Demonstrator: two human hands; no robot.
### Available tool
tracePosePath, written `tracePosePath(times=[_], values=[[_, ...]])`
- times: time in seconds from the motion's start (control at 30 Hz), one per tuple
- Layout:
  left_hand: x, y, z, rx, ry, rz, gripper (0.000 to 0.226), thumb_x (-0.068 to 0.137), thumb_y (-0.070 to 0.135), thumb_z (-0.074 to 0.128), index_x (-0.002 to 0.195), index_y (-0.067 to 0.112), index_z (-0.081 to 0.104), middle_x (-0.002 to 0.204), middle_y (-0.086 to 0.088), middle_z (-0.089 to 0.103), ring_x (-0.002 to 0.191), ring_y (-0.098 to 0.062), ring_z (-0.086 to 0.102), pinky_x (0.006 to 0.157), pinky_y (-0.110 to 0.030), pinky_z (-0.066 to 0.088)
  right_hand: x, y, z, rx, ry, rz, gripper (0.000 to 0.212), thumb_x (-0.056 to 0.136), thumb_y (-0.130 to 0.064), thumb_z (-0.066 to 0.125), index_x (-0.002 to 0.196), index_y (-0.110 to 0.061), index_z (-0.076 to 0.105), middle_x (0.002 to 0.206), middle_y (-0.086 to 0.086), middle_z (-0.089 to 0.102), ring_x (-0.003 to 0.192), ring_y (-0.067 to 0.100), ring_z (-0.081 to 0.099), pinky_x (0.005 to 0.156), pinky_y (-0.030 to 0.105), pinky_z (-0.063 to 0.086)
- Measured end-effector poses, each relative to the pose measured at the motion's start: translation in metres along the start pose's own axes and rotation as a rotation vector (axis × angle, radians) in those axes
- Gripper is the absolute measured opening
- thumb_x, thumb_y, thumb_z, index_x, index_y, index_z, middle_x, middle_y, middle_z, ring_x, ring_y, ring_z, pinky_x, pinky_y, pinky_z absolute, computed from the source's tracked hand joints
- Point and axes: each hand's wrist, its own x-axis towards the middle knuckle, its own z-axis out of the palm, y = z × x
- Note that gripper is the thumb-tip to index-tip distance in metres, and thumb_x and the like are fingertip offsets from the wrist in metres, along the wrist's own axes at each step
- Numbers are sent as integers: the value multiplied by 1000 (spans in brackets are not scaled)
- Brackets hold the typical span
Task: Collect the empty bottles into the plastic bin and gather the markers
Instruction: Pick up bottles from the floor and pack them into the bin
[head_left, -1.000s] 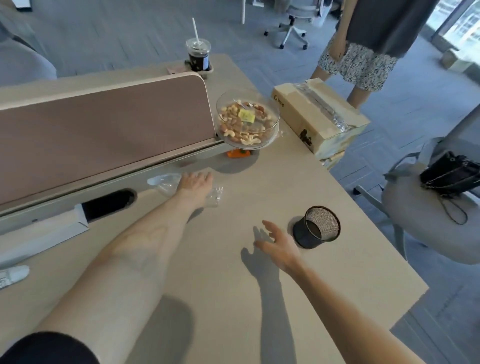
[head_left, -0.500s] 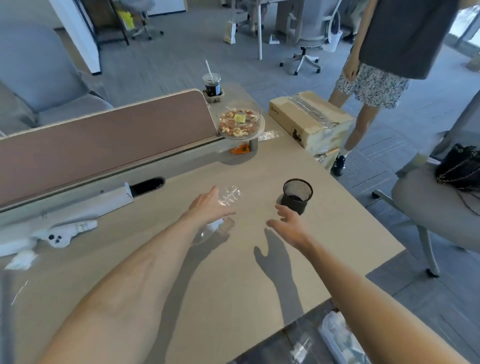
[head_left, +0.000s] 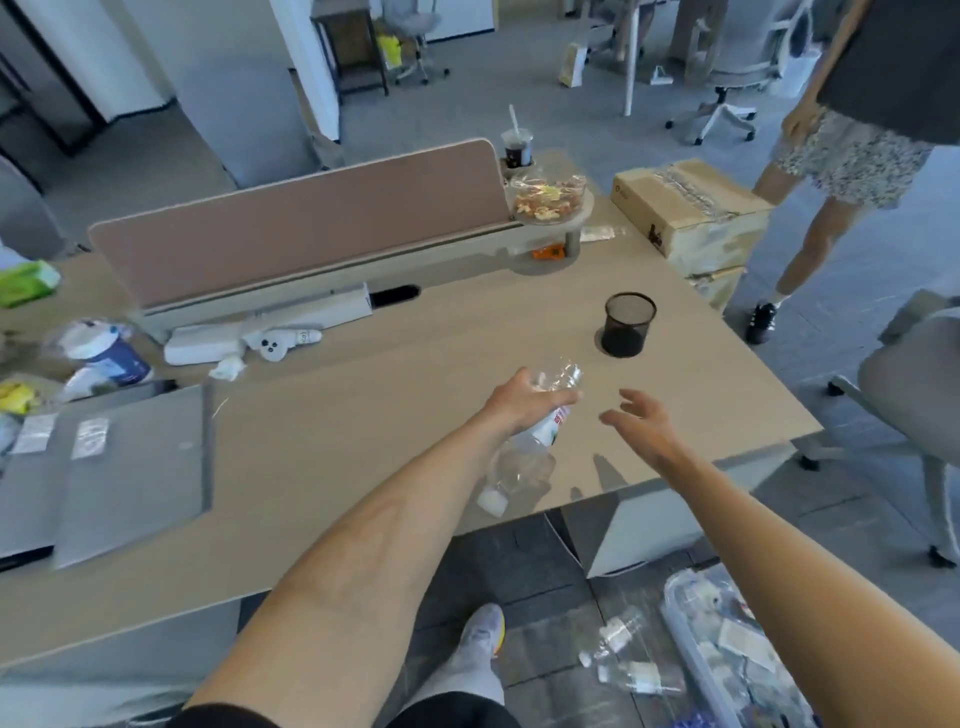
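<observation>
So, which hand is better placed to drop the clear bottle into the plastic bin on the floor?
Left hand: it already holds the clear bottle. The right hand is open and empty, though the plastic bin sits on the right side.

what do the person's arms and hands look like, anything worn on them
Both forearms are bare, with no watch, bracelet or gloves showing on the left hand or the right hand. A dark sleeve edge shows only at the left upper arm, at the bottom of the view.

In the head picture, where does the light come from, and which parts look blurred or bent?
Head view: shadows of both arms fall toward the near desk edge, so light comes from the far side; the bottle in the left hand is smeared by motion; the wide lens bends the divider panel.
</observation>
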Motion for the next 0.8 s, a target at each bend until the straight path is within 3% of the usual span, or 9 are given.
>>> tracePosePath(times=[0.1, 0.23, 0.37, 0.57, 0.63, 0.73, 0.8], values=[[0, 9, 36, -9, -83, -11, 91, 72, 65, 70, 144, 20, 36, 146, -3, 45, 129, -26, 48, 97, -36, 42, -24, 30, -22, 43, 69, 69, 63, 91, -21, 61, 148, -13, 35, 148, 12, 41, 131, 26, 44, 97, 33, 39], [4, 17, 98, 34, -245, 3, 101, 66, 63, 76, 144, 19, 31, 141, -4, 49, 124, -25, 51, 104, -41, 44, -53, 74, -51, 36, 171, 150, 63, 90, -27, 60, 148, -16, 38, 144, 7, 48, 130, 24, 47, 103, 35, 38], [12, 16, 166, 124, -458, 46, 100, 71, 54, 77, 145, 15, 22, 142, -8, 45, 125, -26, 49, 105, -42, 42, -78, 128, -72, 78, 302, 302, 63, 87, -30, 59, 147, -19, 39, 142, 7, 51, 126, 25, 51, 104, 44, 44], [35, -10, 260, 309, -705, 45, 89, 82, 47, 71, 141, 11, 15, 133, -14, 45, 109, -25, 50, 88, -35, 41, -108, 224, -80, 202, 508, 592, 59, 90, -23, 59, 145, -14, 42, 141, 11, 52, 120, 27, 55, 102, 37, 42], [45, -27, 285, 346, -750, 19, 95, 82, 48, 71, 144, 8, 11, 134, -17, 45, 112, -26, 51, 90, -35, 42, -114, 255, -79, 230, 544, 673, 59, 91, -22, 60, 146, -13, 41, 142, 12, 51, 126, 28, 51, 104, 37, 39], [63, -58, 318, 357, -771, -29, 113, 75, 55, 72, 149, 8, 2, 146, -20, 37, 130, -32, 44, 107, -42, 39, -111, 299, -79, 239, 561, 724, 57, 92, -23, 60, 146, -16, 42, 141, 11, 54, 125, 28, 52, 104, 37, 39], [75, -80, 335, 374, -743, -27, 103, 77, 56, 70, 145, 8, 10, 137, -17, 43, 120, -29, 50, 101, -41, 43, -100, 327, -76, 242, 560, 734, 57, 92, -25, 59, 145, -16, 42, 140, 10, 54, 124, 28, 52, 104, 38, 39]])
